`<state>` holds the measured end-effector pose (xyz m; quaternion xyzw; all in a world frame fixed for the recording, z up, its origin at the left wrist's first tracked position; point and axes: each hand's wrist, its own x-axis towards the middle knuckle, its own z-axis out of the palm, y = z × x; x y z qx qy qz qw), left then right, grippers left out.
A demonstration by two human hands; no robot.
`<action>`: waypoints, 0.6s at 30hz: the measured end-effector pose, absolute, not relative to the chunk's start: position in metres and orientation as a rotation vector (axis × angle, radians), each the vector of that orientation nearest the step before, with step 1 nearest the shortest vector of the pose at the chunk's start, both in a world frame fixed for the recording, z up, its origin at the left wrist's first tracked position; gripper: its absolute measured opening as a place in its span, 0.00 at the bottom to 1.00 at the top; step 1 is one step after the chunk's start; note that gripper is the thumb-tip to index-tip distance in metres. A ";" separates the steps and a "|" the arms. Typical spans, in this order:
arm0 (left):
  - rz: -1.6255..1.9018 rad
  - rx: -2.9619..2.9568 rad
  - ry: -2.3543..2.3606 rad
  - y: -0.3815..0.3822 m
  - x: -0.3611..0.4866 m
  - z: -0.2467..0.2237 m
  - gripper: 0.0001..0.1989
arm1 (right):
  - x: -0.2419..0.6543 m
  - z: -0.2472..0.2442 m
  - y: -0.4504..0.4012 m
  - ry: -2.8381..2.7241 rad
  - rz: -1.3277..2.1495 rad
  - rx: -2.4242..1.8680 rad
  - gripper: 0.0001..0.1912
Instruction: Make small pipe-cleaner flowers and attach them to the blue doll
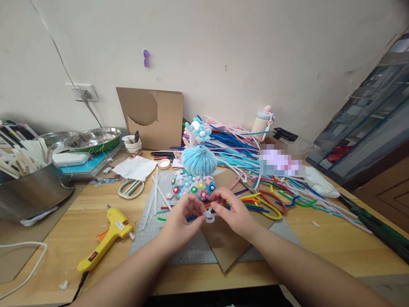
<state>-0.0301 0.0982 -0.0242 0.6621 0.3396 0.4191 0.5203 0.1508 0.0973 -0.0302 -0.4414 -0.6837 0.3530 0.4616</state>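
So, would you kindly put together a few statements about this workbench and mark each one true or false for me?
1. The fingers of the left hand and right hand meet at a small pale loop. True.
2. The left hand is holding the yellow glue gun. False: the glue gun lies on the wooden tabletop, beyond the left forearm's outer side.
3. A pleated blue dome sits above a flower-dotted base, just beyond the hands. True.
4. The bow on the wall is red. False: the bow is purple.
5. The pink-topped bottle stands left of the blue dome. False: it stands to the right, toward the wall.
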 end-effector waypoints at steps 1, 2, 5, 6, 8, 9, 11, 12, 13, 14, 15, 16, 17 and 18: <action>0.979 1.583 0.799 0.098 -0.030 -0.024 0.09 | 0.152 -0.030 0.100 -1.707 1.047 -1.092 0.10; 0.960 1.575 0.785 0.099 -0.030 -0.025 0.09 | 0.152 -0.031 0.102 -1.715 1.219 -1.091 0.13; 0.899 1.543 0.758 0.102 -0.031 -0.027 0.09 | 0.153 -0.034 0.104 -1.657 1.480 -1.064 0.19; 0.874 1.528 0.753 0.102 -0.031 -0.028 0.09 | 0.153 -0.034 0.104 -1.632 1.487 -1.062 0.19; 0.826 1.489 0.745 0.104 -0.032 -0.030 0.09 | 0.152 -0.035 0.103 -1.580 1.481 -1.073 0.20; 0.809 1.465 0.740 0.105 -0.032 -0.032 0.10 | 0.152 -0.035 0.103 -1.554 1.478 -1.082 0.21; 0.791 1.422 0.723 0.106 -0.032 -0.033 0.11 | 0.150 -0.035 0.103 -1.505 1.484 -1.096 0.21; 0.788 1.403 0.715 0.106 -0.032 -0.034 0.11 | 0.150 -0.035 0.102 -1.481 1.494 -1.102 0.21; 0.785 1.385 0.711 0.107 -0.032 -0.034 0.11 | 0.149 -0.034 0.102 -1.461 1.509 -1.107 0.22; 0.783 1.367 0.711 0.108 -0.032 -0.034 0.12 | 0.149 -0.034 0.102 -1.446 1.527 -1.109 0.22; 0.774 1.346 0.714 0.108 -0.031 -0.034 0.12 | 0.148 -0.034 0.102 -1.435 1.545 -1.109 0.22; 0.765 1.321 0.720 0.109 -0.031 -0.034 0.12 | 0.148 -0.034 0.102 -1.424 1.561 -1.106 0.21; 0.751 1.293 0.729 0.110 -0.031 -0.033 0.12 | 0.148 -0.034 0.101 -1.414 1.575 -1.098 0.21; 0.736 1.264 0.739 0.110 -0.031 -0.033 0.13 | 0.148 -0.034 0.101 -1.401 1.591 -1.086 0.20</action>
